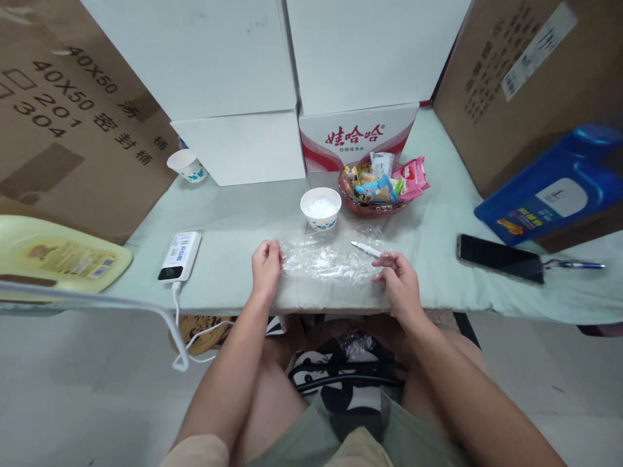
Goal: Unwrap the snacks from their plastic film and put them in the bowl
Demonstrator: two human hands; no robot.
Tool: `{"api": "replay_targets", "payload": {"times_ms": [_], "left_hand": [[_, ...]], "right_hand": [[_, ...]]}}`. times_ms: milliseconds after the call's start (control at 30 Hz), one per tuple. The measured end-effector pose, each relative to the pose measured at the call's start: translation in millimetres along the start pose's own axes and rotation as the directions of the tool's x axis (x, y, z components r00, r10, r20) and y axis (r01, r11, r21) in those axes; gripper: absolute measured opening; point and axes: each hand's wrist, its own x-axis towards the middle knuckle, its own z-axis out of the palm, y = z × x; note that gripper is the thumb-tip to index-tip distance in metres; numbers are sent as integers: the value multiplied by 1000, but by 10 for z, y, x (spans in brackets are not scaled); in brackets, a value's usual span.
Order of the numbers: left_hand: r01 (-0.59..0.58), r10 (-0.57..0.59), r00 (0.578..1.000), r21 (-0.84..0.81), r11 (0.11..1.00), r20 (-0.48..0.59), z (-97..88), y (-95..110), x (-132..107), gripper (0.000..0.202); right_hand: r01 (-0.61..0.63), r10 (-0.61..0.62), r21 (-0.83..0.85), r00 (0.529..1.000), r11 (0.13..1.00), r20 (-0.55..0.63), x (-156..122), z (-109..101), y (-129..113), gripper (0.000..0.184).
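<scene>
Plastic film [325, 261]: one | left grip [266, 267]: pinching it | right grip [402, 285]: holding one stick [365, 248]

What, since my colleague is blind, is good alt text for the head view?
A person's left hand pinches clear plastic film on a table; the right hand, at the film's other end, holds a slim white tool. Beyond sit a paper bowl and snacks.

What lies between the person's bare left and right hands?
In the head view: crumpled clear plastic film and, in the right hand, a slim white tool.
</scene>
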Motion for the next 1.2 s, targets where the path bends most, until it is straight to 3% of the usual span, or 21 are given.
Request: {"api": "replay_targets", "payload": {"times_ms": [133, 300, 367, 467, 533, 667, 767, 833, 933, 1000, 1033, 1100, 1200], "left_hand": [[0, -10, 985, 57, 998, 174, -56, -5, 0, 36], [5, -38, 920, 84, 996, 390, -91, 78, -85, 43], [-6, -2, 927, 19, 1000, 375, -101, 105, -125, 47], [-84, 102, 981, -111, 990, 167, -134, 110, -129, 46], [-114, 119, 990, -68, 991, 76, -165, 89, -89, 42], [-27, 2, 968, 96, 995, 251, -216, 40, -15, 39], [61, -37, 953, -71, 996, 301, -235, 61, -30, 39], [205, -140, 919, -143, 968, 370, -236, 106, -55, 38], [442, -325, 786, -111, 890, 525, -216, 169, -74, 40], [501, -389, 725, -48, 864, 569, -193, 181, -69, 42], [505, -408, 717, -18, 863, 565, -182, 177, -63, 43], [482, -417, 744, 12, 876, 523, -168, 154, -47, 44], [405, -356, 860, -63, 912, 366, -171, 98, -10, 41]], "right_hand": [[-3, 7, -72, 998, 997, 59, -15, -25, 23, 28], [-91, 96, -68, 993, 994, 72, -32, -20, 40, 43], [-70, 76, -52, 990, 996, 118, -42, -14, 34, 45], [-1, 8, -36, 983, 999, 186, -50, -7, 23, 47], [20, -2, -97, 983, 995, 183, -41, -1, 27, 47], [-24, 63, -225, 984, 974, 167, -4, 13, 60, 50], [-30, 75, -245, 982, 969, 176, 7, 18, 83, 48], [-28, 75, -253, 981, 967, 180, 8, 18, 94, 45], [-23, 71, -260, 981, 965, 178, 9, 22, 112, 42], [-22, 71, -264, 981, 964, 180, 9, 26, 121, 41], [-22, 71, -265, 981, 964, 180, 9, 28, 123, 40], [-16, 64, -266, 983, 964, 174, 6, 28, 120, 40], [0, 42, -268, 987, 964, 154, 4, 19, 104, 40]]}}
